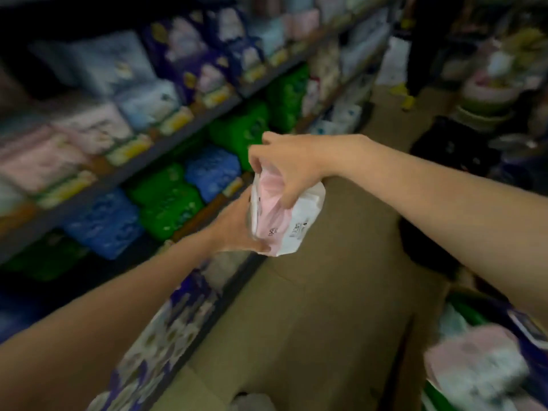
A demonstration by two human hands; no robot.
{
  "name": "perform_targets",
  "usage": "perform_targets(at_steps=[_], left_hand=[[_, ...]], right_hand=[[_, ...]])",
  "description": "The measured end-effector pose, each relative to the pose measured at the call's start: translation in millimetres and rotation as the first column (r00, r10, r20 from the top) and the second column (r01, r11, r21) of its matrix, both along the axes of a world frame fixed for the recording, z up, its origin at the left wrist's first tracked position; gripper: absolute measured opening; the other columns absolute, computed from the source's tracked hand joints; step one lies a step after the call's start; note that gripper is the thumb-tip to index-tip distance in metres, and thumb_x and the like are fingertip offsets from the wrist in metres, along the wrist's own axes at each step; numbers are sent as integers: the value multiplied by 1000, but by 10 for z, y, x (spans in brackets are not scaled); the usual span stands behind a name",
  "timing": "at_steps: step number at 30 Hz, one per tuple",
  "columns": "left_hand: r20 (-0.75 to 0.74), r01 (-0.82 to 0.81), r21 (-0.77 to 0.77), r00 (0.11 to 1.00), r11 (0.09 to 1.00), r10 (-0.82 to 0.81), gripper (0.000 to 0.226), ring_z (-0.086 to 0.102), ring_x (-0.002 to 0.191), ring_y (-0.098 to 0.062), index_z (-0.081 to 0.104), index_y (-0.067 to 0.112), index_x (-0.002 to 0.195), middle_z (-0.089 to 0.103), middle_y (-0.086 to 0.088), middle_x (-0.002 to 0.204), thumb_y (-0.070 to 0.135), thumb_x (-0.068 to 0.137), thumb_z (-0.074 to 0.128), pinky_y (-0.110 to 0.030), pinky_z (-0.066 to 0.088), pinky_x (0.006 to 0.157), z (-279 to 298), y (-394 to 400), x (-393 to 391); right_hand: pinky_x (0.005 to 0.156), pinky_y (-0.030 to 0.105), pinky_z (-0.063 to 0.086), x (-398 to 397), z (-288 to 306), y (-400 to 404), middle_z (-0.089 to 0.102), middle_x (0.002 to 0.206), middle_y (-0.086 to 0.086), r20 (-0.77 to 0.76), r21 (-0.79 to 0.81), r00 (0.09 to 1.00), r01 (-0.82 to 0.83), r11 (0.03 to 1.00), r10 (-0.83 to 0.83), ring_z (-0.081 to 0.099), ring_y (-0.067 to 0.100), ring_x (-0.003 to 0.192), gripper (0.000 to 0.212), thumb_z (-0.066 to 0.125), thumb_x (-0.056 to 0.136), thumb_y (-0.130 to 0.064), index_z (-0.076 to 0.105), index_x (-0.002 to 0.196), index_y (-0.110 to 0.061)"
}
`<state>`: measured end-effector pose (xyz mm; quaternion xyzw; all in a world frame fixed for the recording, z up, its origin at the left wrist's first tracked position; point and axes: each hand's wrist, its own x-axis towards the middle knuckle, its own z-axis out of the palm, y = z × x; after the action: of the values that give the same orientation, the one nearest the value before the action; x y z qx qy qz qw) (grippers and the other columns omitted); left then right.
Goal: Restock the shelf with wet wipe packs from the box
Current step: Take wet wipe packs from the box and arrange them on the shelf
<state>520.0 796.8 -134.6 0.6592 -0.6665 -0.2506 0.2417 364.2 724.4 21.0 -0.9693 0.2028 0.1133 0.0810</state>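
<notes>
A pink and white wet wipe pack (296, 221) is held in the air in front of the shelf (166, 149). My right hand (287, 167) grips its top from above, fingers curled round it. My left hand (234, 226) holds its lower left side from underneath, the thumb along the bottom edge. The shelf on the left carries rows of green (166, 200), blue (103, 223), pink (38, 161) and purple (189, 51) packs. The brown cardboard box (311, 321) lies below my arms, its flaps showing; a white pack (252, 401) peeks out at the bottom edge.
Purple-patterned packs (166, 330) stand between the box and the shelf foot. More pink and white packs (474, 363) lie at the lower right. Dark goods and bowls (486, 108) fill the right side of the aisle. A person's legs with yellow shoes (406, 99) stand farther down.
</notes>
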Motion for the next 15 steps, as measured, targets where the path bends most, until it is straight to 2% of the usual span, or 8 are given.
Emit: perform_targets(at_steps=[4, 7, 10, 13, 15], left_hand=[[-57, -344, -151, 939, 927, 339, 112, 37, 127, -7, 25, 26, 136, 36, 10, 137, 56, 40, 72, -26, 35, 105, 707, 473, 1087], [47, -535, -320, 815, 782, 577, 108, 55, 115, -24, 43, 16, 128, 56, -5, 126, 63, 36, 70, -42, 48, 93, 1300, 915, 1737], [250, -545, -543, 621, 639, 743, 100, 52, 103, -34, 48, 2, 119, 55, -16, 112, 59, 38, 62, -38, 39, 87, 1946, 1287, 2015], [407, -460, -644, 470, 611, 783, 87, 47, 103, -32, 47, 1, 118, 51, -13, 110, 43, 48, 76, -35, 29, 85, 2370, 1516, 2075], [418, -478, -628, 459, 614, 784, 87, 44, 102, -26, 46, 3, 119, 47, -8, 109, 35, 47, 84, -29, 26, 79, 2410, 1574, 2064]], right_hand=[[83, 40, 43, 1152, 637, 105, 41, 108, 2, 171, -113, 955, -225, 968, 242, 45, 23, 98, 78, 82, 55, -30, 38, 119, -21], [96, 45, 41, 1810, 1033, 232, 37, 124, 5, 216, -230, 906, -316, 921, 365, 42, 26, 114, 93, 83, 56, -30, 30, 132, -21], [100, 43, 40, 2255, 1301, 256, 22, 138, 7, 168, -325, 910, -312, 893, 379, 32, 30, 128, 112, 83, 61, -26, 9, 145, -28], [99, 38, 38, 2563, 1491, 331, 8, 147, 7, 122, -417, 890, -356, 836, 440, 28, 32, 134, 124, 85, 61, -26, -4, 146, -35], [93, 34, 39, 2658, 1658, 356, 14, 140, 6, 65, -418, 878, -407, 812, 474, 34, 31, 128, 124, 86, 60, -25, -3, 145, -39]])
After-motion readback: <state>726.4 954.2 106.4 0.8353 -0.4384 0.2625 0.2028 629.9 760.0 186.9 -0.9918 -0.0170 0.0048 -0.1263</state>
